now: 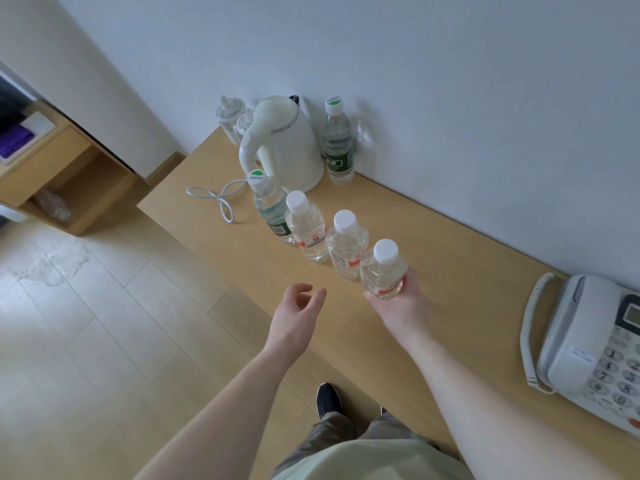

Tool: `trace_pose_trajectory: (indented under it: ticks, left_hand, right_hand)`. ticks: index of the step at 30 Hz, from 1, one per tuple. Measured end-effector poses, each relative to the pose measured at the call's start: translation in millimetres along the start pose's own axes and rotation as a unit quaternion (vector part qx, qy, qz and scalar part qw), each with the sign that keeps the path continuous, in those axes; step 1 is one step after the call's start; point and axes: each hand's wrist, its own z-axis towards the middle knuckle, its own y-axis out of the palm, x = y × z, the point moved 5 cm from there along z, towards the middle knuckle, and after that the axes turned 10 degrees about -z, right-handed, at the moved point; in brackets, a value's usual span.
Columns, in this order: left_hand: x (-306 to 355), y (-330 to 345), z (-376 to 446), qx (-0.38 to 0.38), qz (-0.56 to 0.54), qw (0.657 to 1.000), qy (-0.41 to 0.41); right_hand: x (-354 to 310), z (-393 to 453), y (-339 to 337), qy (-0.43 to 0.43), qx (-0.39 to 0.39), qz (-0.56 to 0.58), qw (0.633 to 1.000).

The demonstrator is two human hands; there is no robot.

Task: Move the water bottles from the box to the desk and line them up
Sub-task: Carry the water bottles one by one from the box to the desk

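Several water bottles stand in a slanted row on the wooden desk [450, 258]: a green-labelled bottle [272, 211], then two white-capped bottles [308, 230] [346, 245] with red labels. My right hand [398, 299] grips a fourth, white-capped bottle [382, 270] by its lower body at the near end of the row. My left hand [299, 308] hovers over the desk's front edge, fingers loosely curled, holding nothing. Another green-labelled bottle [338, 143] stands by the wall. No box is in view.
A white kettle [282, 147] with its looped cord [218, 197] stands behind the row, two lidded glass cups [230, 114] beyond it. A white telephone [595, 341] lies at the right. A low open shelf [65, 181] stands at the left over the pale floor.
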Motion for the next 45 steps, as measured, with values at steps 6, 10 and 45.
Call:
trace_pose_trajectory:
  ticks: [6, 10, 45]
  left_hand:
    - [5, 0, -2, -0.002, 0.007, 1.0, 0.01]
    - [7, 1, -4, -0.004, 0.012, 1.0, 0.015]
    - [-21, 71, -62, -0.366, 0.208, 0.896, 0.145]
  right_hand:
    - [0, 1, 2, 0.008, -0.008, 0.002, 1.0]
    - [2, -5, 3, 0.009, -0.009, -0.021, 1.0]
    - [109, -243, -14, 0.285, 0.157, 0.114, 0.939]
